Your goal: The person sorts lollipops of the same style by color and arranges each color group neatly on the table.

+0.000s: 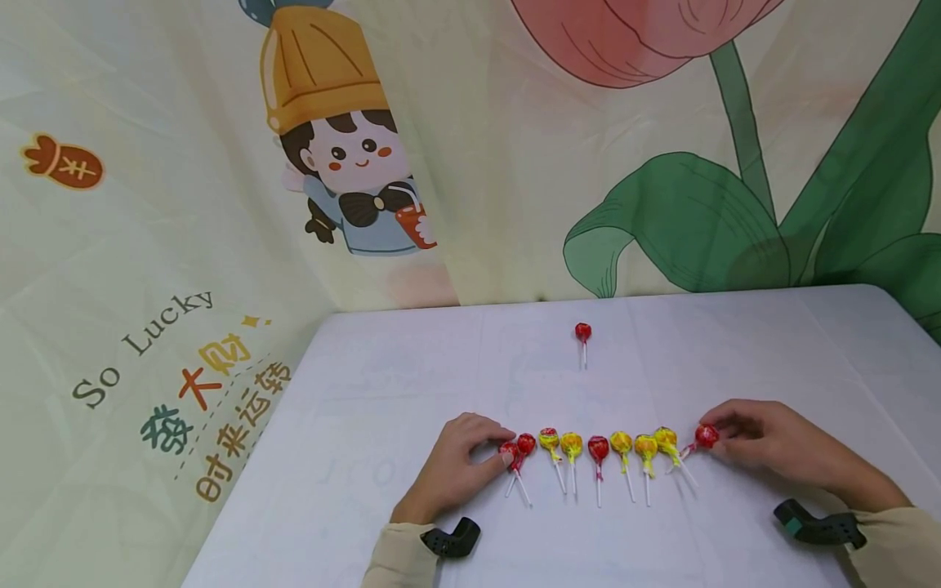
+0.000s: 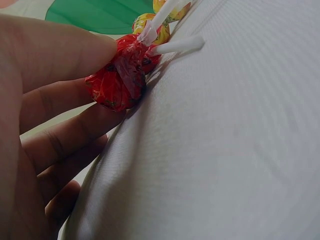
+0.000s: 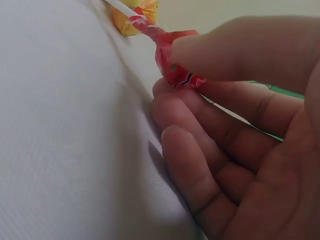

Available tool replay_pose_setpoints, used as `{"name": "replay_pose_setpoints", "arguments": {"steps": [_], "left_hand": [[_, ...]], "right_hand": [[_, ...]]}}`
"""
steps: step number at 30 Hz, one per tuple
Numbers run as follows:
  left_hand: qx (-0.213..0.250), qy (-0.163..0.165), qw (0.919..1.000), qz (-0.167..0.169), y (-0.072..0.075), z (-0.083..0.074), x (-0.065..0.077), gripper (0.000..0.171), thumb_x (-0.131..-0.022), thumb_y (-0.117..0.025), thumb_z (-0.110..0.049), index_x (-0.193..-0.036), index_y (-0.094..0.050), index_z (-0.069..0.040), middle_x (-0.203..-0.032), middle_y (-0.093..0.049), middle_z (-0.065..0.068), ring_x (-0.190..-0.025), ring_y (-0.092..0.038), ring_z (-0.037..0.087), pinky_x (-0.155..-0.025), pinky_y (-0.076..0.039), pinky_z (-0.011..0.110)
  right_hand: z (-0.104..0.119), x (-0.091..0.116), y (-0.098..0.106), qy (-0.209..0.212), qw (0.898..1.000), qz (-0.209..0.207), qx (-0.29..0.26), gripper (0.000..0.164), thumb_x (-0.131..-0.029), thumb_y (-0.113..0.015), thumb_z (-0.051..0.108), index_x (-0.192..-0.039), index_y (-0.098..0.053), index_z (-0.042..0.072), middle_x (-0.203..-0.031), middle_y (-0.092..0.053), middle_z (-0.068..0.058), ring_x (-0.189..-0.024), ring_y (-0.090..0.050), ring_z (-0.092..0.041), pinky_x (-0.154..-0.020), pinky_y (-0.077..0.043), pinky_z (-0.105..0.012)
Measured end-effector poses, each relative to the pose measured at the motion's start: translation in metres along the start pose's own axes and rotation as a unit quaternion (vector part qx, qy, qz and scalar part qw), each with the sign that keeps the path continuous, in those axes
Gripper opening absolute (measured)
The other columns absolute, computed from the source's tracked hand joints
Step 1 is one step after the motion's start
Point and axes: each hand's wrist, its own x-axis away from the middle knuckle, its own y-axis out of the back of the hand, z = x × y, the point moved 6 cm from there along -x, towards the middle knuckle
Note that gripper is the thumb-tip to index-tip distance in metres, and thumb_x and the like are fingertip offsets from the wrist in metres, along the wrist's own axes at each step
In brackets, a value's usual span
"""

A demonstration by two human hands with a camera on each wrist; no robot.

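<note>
At the left end of a row of wrapped lollipops, my left hand pinches the head of a red lollipop between thumb and fingers. Right beside it lies another red lollipop, their sticks crossing in the head view. My right hand holds a red lollipop by its head at the row's right end, its stick pointing left toward a yellow lollipop. Between the hands lie several yellow lollipops and one red lollipop, sticks toward me.
A single red lollipop lies farther back on the white-covered table. Behind the table hangs a printed cloth with a cartoon figure and a large flower. Dark wrist bands sit on both wrists.
</note>
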Motion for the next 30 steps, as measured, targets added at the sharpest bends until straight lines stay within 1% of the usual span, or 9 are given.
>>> {"name": "replay_pose_setpoints", "arguments": {"steps": [4, 6, 12, 15, 19, 26, 30], "left_hand": [[0.001, 0.0, 1.0, -0.002, 0.0, -0.001, 0.0, 0.023, -0.089, -0.073, -0.025, -0.112, -0.075, -0.03, -0.11, -0.064, -0.022, -0.11, -0.053, 0.004, -0.104, -0.037, 0.044], [0.001, -0.001, 1.0, -0.002, 0.0, 0.0, 0.0, 0.023, -0.089, -0.073, -0.025, -0.112, -0.075, -0.029, -0.11, -0.064, -0.022, -0.11, -0.053, 0.004, -0.104, -0.038, 0.044], [0.001, -0.005, 1.0, -0.004, 0.0, 0.0, -0.001, 0.023, -0.089, -0.074, -0.025, -0.111, -0.075, -0.03, -0.11, -0.064, -0.022, -0.11, -0.053, 0.003, -0.104, -0.038, 0.043], [0.002, -0.006, 1.0, -0.005, 0.0, 0.0, -0.001, 0.023, -0.089, -0.074, -0.025, -0.111, -0.075, -0.03, -0.11, -0.064, -0.022, -0.11, -0.053, 0.004, -0.104, -0.038, 0.043], [0.005, -0.008, 1.0, -0.003, 0.001, -0.001, -0.001, 0.024, -0.088, -0.075, -0.025, -0.111, -0.075, -0.029, -0.11, -0.064, -0.022, -0.109, -0.054, 0.004, -0.104, -0.038, 0.043], [0.015, -0.021, 0.9997, -0.003, 0.003, -0.001, -0.002, 0.025, -0.087, -0.076, -0.025, -0.112, -0.075, -0.026, -0.111, -0.066, -0.02, -0.11, -0.054, 0.005, -0.102, -0.04, 0.041], [0.022, -0.015, 0.9997, -0.002, 0.002, 0.001, -0.001, 0.027, -0.087, -0.077, -0.024, -0.114, -0.074, -0.026, -0.111, -0.066, -0.021, -0.111, -0.054, 0.005, -0.103, -0.039, 0.041]], "right_hand": [[-0.002, 0.001, 0.001, -0.005, 1.0, -0.007, -0.01, 0.028, -0.091, -0.071, 0.009, -0.118, -0.067, 0.003, -0.109, -0.067, -0.005, -0.089, -0.061, -0.016, -0.073, -0.055, -0.026], [-0.003, 0.001, 0.002, -0.014, 1.0, -0.011, -0.019, 0.029, -0.091, -0.071, 0.01, -0.119, -0.066, 0.002, -0.109, -0.067, -0.006, -0.087, -0.061, -0.017, -0.07, -0.056, -0.027], [-0.006, 0.002, 0.006, -0.011, 0.999, -0.027, -0.039, 0.03, -0.093, -0.07, 0.014, -0.12, -0.064, 0.001, -0.107, -0.066, -0.009, -0.08, -0.061, -0.018, -0.062, -0.054, -0.029], [-0.007, 0.003, 0.01, -0.008, 0.998, -0.039, -0.051, 0.03, -0.094, -0.069, 0.013, -0.12, -0.062, -0.001, -0.107, -0.066, -0.01, -0.081, -0.062, -0.019, -0.064, -0.054, -0.03], [-0.01, 0.004, 0.013, -0.015, 0.997, -0.055, -0.06, 0.03, -0.096, -0.065, 0.012, -0.123, -0.061, -0.001, -0.109, -0.066, -0.012, -0.083, -0.061, -0.019, -0.065, -0.053, -0.03], [-0.017, 0.004, 0.017, -0.036, 0.996, -0.064, -0.05, 0.036, -0.1, -0.063, 0.024, -0.129, -0.059, 0.003, -0.108, -0.068, -0.01, -0.082, -0.063, -0.023, -0.066, -0.052, -0.031], [-0.02, 0.005, 0.018, -0.044, 0.994, -0.072, -0.065, 0.038, -0.1, -0.063, 0.025, -0.13, -0.058, 0.003, -0.111, -0.068, -0.013, -0.085, -0.064, -0.023, -0.071, -0.055, -0.031]]}}
